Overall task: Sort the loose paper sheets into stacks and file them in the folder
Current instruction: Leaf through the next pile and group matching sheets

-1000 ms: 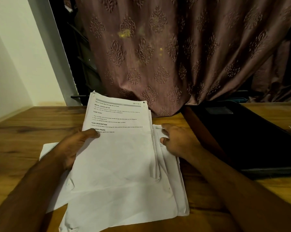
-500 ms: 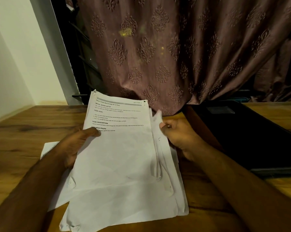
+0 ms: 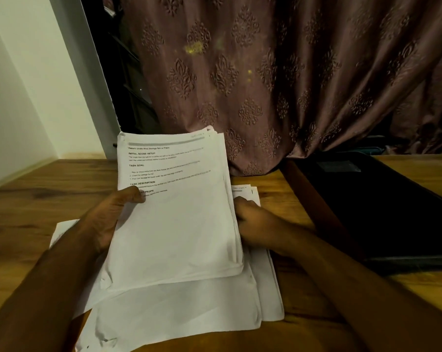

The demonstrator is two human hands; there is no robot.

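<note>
The sorting looks to be midway at best, and the filing has not begun. The left hand (image 3: pixel 105 219) grips a thick stack of printed sheets (image 3: pixel 174 212) by its left edge, thumb laid across the top page, holding it tilted up off the worktop (image 3: pixel 24 199). The right hand (image 3: pixel 255 222) sits against the stack's right edge with its fingers curled in; whether it pinches the stack itself or a sheet just beneath, I cannot tell, since the paper hides the fingertips. Under and around the held stack lie more loose sheets (image 3: pixel 179 311), fanned out unevenly on the wood, one corner poking out to the left and a few pages showing past the right hand. So one pile is gathered, while the rest waits to be squared up. The dark folder (image 3: pixel 382 212) lies open on the worktop to the right, near the papers but apart from them, with no sheet visible in it. I would judge that everything to do with the folder is left to do.
</note>
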